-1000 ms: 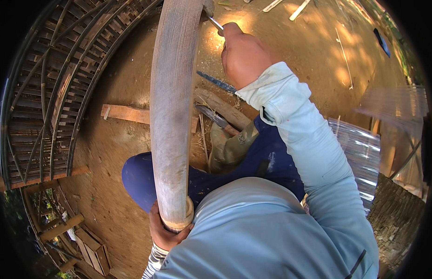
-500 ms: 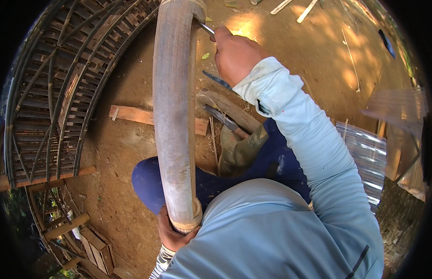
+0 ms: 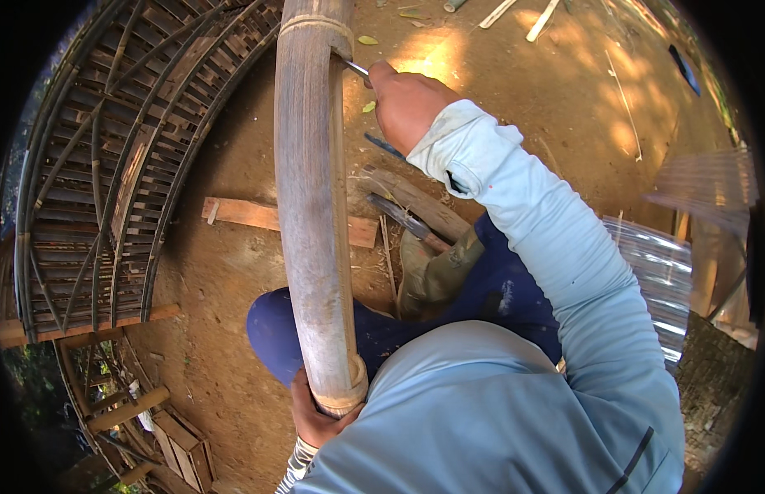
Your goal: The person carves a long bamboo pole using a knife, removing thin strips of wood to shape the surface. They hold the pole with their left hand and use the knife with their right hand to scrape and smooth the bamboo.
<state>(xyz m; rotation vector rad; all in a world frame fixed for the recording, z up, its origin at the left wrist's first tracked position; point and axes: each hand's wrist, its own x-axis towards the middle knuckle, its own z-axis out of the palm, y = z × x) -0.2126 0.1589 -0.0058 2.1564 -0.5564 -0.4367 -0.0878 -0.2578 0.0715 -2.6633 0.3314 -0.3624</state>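
A thick bamboo pole (image 3: 312, 189) runs lengthwise before me, its near end against my body. A long slot is cut along its right side, between its nodes. My left hand (image 3: 310, 416) is closed around the near end from below, its fingers partly hidden by the bamboo. My right hand (image 3: 415, 107) is in a fist on a narrow metal blade (image 3: 357, 69). The blade's tip meets the slot's far end, just below the upper node. Its handle is hidden inside the fist, so the tool's exact kind is unclear.
A bamboo slatted frame (image 3: 127, 181) stands at left. On the dirt floor lie a reddish plank (image 3: 242, 212), a wood piece (image 3: 423, 200) and a dark-bladed tool with a wooden handle (image 3: 407, 222). Clear corrugated sheets (image 3: 654, 280) are at right, a wooden crate (image 3: 183, 445) lower left.
The view has shifted slightly, and more of the bamboo's far end shows beyond the upper node. My right hand keeps the blade at the slot's far end; my left hand's hold is unchanged.
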